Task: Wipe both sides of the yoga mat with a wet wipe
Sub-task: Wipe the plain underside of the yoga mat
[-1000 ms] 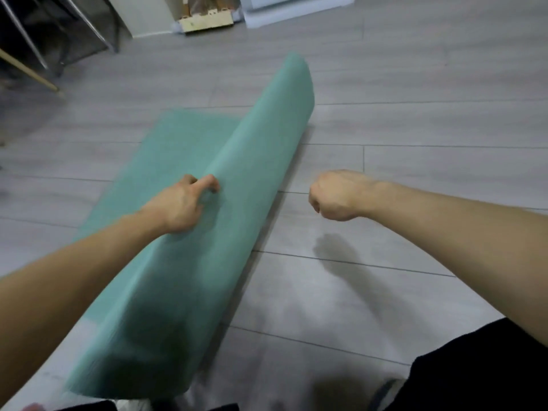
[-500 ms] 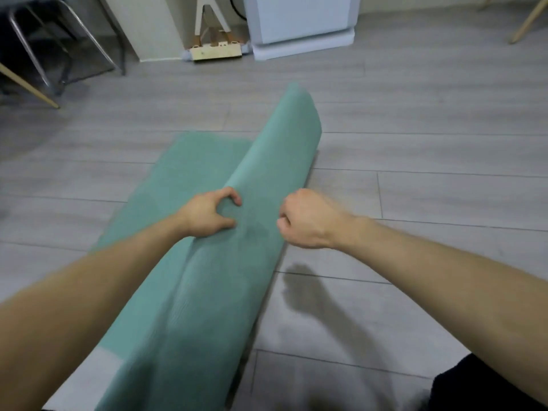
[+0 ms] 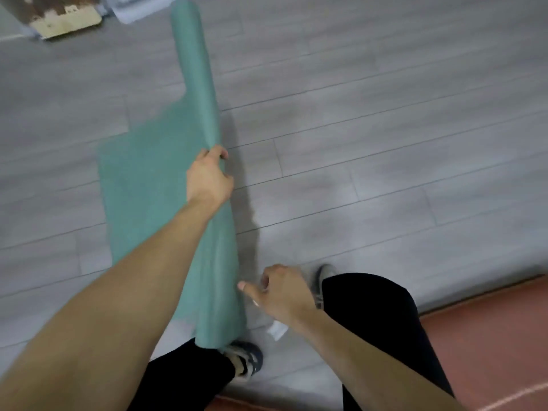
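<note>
Left hand (image 3: 209,178) grips folded teal yoga mat (image 3: 142,185) mid-frame, right hand (image 3: 278,290) low centre.

Grey plank floor (image 3: 385,114), matte, seams running across; reddish mat (image 3: 486,345) lower right; pale wooden base (image 3: 63,22) upper left, blurred. Black trousers (image 3: 370,315) and two dark shoes (image 3: 246,360) crowd the bottom. Yoga mat is thin, fine-textured, partly flat on floor centre-left, its right edge lifted into a long fold running top centre to bottom centre. Left fingers curl over that fold. Right hand loosely curled, thumb out, probably holding a white wet wipe (image 3: 277,330) showing beneath it.
</note>
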`<act>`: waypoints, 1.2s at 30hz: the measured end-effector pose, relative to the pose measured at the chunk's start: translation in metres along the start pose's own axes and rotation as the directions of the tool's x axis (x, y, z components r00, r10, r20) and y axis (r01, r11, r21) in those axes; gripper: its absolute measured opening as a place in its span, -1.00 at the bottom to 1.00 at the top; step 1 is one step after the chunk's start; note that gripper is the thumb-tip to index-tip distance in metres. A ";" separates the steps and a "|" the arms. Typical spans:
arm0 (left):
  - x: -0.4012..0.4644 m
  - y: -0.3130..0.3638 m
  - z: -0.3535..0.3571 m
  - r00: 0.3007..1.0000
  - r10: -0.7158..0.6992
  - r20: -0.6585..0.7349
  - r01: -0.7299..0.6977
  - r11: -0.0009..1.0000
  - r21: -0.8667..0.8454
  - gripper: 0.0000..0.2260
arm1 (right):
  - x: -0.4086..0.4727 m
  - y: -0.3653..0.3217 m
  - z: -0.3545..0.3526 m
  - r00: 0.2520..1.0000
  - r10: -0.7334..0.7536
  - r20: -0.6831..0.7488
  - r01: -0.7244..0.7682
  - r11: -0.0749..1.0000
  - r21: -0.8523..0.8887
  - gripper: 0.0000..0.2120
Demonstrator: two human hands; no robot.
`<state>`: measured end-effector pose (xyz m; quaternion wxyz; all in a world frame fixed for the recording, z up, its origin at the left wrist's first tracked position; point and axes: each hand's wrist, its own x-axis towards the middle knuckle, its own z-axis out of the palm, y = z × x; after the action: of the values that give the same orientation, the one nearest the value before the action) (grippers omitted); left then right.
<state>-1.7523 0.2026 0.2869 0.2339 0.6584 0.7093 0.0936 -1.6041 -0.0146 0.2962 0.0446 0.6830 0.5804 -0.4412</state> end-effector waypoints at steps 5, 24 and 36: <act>-0.031 0.140 -0.073 0.998 0.062 0.032 -0.060 0.996 -0.068 -0.55 | -0.112 -0.020 -0.097 0.996 0.046 -0.079 -0.045 0.999 0.015 -0.13; -0.033 0.669 0.005 0.963 0.197 0.186 -0.150 0.959 -0.239 -0.41 | -0.212 0.302 -0.449 0.936 0.086 -0.342 -0.155 0.971 -0.181 -0.51; 0.010 0.835 0.035 0.931 0.342 0.130 -0.252 0.856 -0.452 -0.43 | -0.192 0.426 -0.579 0.859 0.058 -0.509 -0.282 0.883 -0.375 -0.46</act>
<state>-0.9937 0.3026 0.6225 0.4272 0.6989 0.5325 0.2134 -0.9189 0.0348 0.5810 0.0900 0.7931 0.5925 -0.1087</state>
